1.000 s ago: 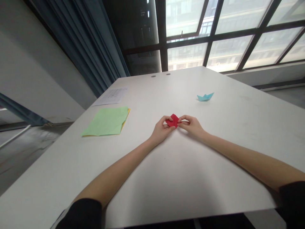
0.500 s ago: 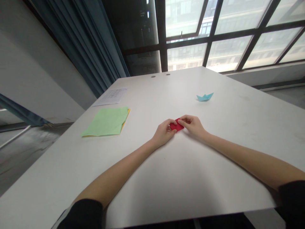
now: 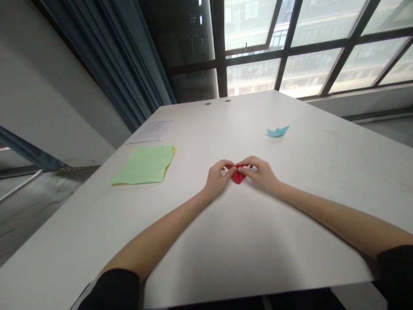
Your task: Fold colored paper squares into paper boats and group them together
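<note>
A small folded red paper (image 3: 238, 177) is held between my two hands, just above or on the white table (image 3: 206, 241). With thumb and fingers, my left hand (image 3: 220, 175) pinches its left upper side. My right hand (image 3: 259, 172) pinches the right upper side in the same way. The paper's lower part shows below the thumbs as a point with a dark crease down the middle; its upper part is mostly covered by my fingers.
A light blue paper boat (image 3: 278, 131) stands farther back on the right. To the left lie green paper sheets (image 3: 145, 164) with a yellow edge beneath, and a printed white sheet (image 3: 151, 131) behind them. Two round grey discs (image 3: 208, 103) sit near the far edge.
The red paper has turned so that one corner points toward me, and a central crease now shows. Both hands have shifted their pinch to its upper sides, thumbs closer together.
</note>
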The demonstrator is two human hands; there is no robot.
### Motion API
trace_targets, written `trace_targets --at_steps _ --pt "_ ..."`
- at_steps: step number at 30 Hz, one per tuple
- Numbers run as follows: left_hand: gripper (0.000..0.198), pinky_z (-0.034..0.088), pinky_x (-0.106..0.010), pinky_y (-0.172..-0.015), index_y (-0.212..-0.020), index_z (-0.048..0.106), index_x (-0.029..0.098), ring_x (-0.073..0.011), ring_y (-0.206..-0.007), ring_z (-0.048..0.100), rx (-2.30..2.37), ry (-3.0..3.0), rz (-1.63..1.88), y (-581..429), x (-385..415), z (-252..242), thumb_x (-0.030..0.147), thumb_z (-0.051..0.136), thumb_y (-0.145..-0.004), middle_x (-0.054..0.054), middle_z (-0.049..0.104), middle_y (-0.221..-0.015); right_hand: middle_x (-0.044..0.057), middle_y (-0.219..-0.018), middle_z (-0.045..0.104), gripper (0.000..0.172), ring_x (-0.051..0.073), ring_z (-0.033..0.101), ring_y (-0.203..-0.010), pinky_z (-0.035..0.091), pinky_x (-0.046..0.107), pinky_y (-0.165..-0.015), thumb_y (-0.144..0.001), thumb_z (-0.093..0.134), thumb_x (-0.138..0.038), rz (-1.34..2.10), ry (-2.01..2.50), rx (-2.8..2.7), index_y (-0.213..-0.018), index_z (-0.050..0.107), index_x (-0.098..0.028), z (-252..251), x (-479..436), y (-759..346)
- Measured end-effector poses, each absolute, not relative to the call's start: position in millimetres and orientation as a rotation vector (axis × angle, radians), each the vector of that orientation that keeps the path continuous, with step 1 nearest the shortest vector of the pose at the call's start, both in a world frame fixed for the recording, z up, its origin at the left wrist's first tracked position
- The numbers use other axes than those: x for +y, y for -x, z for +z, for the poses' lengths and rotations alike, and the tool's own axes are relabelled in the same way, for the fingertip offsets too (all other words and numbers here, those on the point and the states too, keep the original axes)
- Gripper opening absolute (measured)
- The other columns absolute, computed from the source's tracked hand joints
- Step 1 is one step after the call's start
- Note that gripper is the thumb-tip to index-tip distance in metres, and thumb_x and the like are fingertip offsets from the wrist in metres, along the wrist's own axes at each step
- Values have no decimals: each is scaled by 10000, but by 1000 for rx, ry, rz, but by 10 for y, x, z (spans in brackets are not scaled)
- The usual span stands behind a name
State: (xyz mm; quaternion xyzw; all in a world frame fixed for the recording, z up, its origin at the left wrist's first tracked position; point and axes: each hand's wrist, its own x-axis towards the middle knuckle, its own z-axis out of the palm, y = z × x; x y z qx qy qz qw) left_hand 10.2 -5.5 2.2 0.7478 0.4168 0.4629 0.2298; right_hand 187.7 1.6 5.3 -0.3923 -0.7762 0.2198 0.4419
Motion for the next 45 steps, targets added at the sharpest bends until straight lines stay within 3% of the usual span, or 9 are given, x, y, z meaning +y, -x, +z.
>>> trace_targets --at_steps 8,15,34,39,45 --pt "91 432 -277 -727 -815 597 180 -138 -769 571 1165 -2020 1308 -105 -38 -10 249 539 -804 -20 640 -804 30 -791 658 139 159 572 -749 448 298 -664 -766 544 -182 486 992 -1903 -851 650 -210 44 20 -1900" --pt "80 446 -274 -742 -793 598 174 -138 -763 580 1120 -1990 1270 -113 -53 19 229 540 -793 -23 642 -799 30 -799 676 169 172 573 -781 447 331 -756 -741 539 -129 314 890 -2005 -837 652 -209 67 6 -1903" --pt "100 411 -274 -725 -734 513 188 -149 -745 531 1392 -2225 1161 -91 -61 17 107 457 -718 -5 573 -749 30 -666 654 118 199 535 -806 382 347 -765 -748 551 -209 16 926 -2264 -762 666 -188 53 45 -1995" --pt "78 411 -279 -723 -714 503 189 -149 -738 530 1429 -2155 1201 -79 -46 -2 122 465 -728 -2 567 -738 31 -681 664 118 204 543 -811 382 360 -782 -755 550 -211 28 969 -2250 -767 666 -194 37 90 -2020" --pt "119 443 -285 -754 -865 547 177 -146 -831 574 1297 -1766 1321 -75 -2 -45 169 512 -751 -31 609 -888 29 -750 682 122 180 582 -765 430 330 -750 -769 558 -257 273 1100 -1941 -798 667 -209 73 116 -2005"
